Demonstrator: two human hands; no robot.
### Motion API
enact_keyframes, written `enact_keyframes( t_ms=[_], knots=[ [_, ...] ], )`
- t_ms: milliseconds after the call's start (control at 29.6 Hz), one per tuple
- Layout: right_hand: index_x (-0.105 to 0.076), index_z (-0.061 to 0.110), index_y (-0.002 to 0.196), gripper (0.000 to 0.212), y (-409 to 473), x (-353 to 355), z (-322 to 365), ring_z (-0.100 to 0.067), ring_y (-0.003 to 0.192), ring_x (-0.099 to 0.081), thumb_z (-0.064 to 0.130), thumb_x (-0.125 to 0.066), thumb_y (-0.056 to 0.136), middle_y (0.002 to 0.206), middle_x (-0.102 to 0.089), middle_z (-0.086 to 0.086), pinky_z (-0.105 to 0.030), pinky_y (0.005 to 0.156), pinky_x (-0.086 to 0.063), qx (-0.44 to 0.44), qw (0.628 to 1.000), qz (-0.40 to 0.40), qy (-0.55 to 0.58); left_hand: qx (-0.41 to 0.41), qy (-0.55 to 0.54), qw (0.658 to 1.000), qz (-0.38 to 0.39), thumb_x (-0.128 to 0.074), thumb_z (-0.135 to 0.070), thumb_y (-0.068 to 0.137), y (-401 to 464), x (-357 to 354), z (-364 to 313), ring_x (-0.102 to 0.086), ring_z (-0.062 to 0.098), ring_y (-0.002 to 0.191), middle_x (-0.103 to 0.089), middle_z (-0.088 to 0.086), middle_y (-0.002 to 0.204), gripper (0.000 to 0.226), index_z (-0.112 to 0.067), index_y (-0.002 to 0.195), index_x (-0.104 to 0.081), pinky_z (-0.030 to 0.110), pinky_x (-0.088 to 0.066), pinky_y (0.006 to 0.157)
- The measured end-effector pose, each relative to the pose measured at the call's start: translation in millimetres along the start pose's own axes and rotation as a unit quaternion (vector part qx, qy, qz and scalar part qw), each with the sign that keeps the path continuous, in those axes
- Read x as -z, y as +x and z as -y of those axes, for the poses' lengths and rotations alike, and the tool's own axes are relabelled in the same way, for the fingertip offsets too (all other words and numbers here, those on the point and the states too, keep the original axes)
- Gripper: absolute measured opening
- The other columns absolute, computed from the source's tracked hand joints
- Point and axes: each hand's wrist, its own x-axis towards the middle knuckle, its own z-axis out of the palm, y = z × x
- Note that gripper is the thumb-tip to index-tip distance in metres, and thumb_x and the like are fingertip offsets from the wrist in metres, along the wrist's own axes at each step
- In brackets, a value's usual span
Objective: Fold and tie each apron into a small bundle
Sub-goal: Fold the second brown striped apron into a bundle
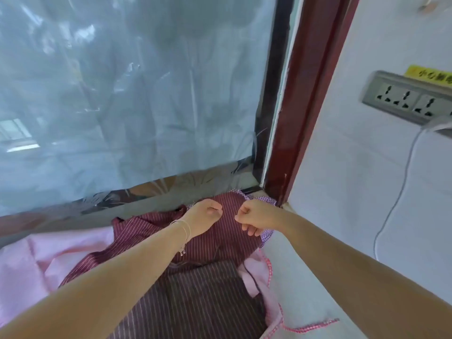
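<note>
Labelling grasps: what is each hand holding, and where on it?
Both hands, left hand and right hand, are curled over the maroon striped apron near its far edge; whether they pinch fabric or a thin tie cannot be told.

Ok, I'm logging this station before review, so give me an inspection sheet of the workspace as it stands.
Surface: pale grey ledge below a window, bare at the right.
Job's things: maroon striped apron spread out unfolded; pink apron under it, with its checked trim trailing right; lilac checked cloth at the far corner.
Clutter: nothing seen.
Hands: left hand and right hand side by side over the maroon apron, fingers curled; what they pinch is too small to tell.
Cables: white cable hanging from the wall socket strip.
Surroundings: window covered in plastic sheet; dark red frame; white wall.
</note>
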Motion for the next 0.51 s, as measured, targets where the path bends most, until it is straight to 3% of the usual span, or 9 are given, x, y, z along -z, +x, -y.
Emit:
enact_keyframes(
  t_ms=[68,135,236,338,439,506],
  knots=[
    [-0.057,0.017,0.087,0.014,24,-50,-16,-0.01,0.064,-0.061,0.027,-0.053,0.097,0.087,-0.067,-0.003,-0.023,0.06,-0.053,-0.035,0.998,0.033,0.05,0.047,0.017,0.999,0.003,-0.049,-0.012,0.097,-13,4,54,-0.054,0.013,0.084,-0.057,0.001,0.098,0.016,-0.011,0.111,-0.057,0.011,-0.039,0.071],
    [-0.059,0.018,0.099,0.012,40,-94,-33,-0.014,0.077,-0.062,0.028,-0.056,0.094,0.102,-0.067,-0.007,-0.027,0.07,-0.052,-0.067,0.994,0.052,0.065,0.095,0.03,0.995,0.019,-0.052,-0.015,0.096,-22,7,104,-0.057,0.018,0.098,-0.059,0.005,0.113,0.02,-0.01,0.115,-0.057,0.018,-0.043,0.086],
    [-0.048,0.014,0.129,0.041,55,-163,-61,-0.025,0.103,-0.063,0.028,-0.06,0.093,0.12,-0.06,-0.012,-0.035,0.087,-0.052,-0.12,0.99,0.052,0.046,0.171,0.081,0.981,0.051,-0.055,-0.025,0.095,-48,15,180,-0.057,0.018,0.111,-0.059,0.004,0.125,0.029,-0.014,0.123,-0.057,0.026,-0.042,0.099],
    [-0.036,0.016,0.142,0.065,58,-216,-88,-0.028,0.106,-0.061,0.029,-0.067,0.087,0.128,-0.054,-0.012,-0.037,0.076,-0.058,-0.219,0.97,-0.009,0.109,0.229,0.122,0.964,0.067,-0.054,-0.032,0.096,-76,25,236,-0.05,0.022,0.124,-0.048,0.003,0.141,0.045,-0.018,0.138,-0.046,0.03,-0.04,0.102],
    [-0.02,0.022,0.149,0.086,59,-247,-110,-0.035,0.115,-0.053,0.02,-0.074,0.081,0.145,-0.036,-0.012,-0.038,0.069,-0.059,-0.313,0.922,-0.078,0.215,0.257,0.214,0.941,0.057,-0.055,-0.035,0.094,-97,38,276,-0.026,0.03,0.141,-0.018,0.002,0.158,0.062,-0.022,0.148,-0.027,0.043,-0.032,0.112],
    [-0.016,0.026,0.148,0.091,62,-262,-114,-0.038,0.115,-0.053,0.016,-0.075,0.079,0.146,-0.032,-0.014,-0.038,0.064,-0.058,-0.321,0.913,-0.125,0.218,0.266,0.258,0.927,0.051,-0.056,-0.037,0.094,-108,51,299,-0.013,0.03,0.145,-0.004,-0.001,0.161,0.071,-0.025,0.151,-0.017,0.048,-0.029,0.113]
  ],
)
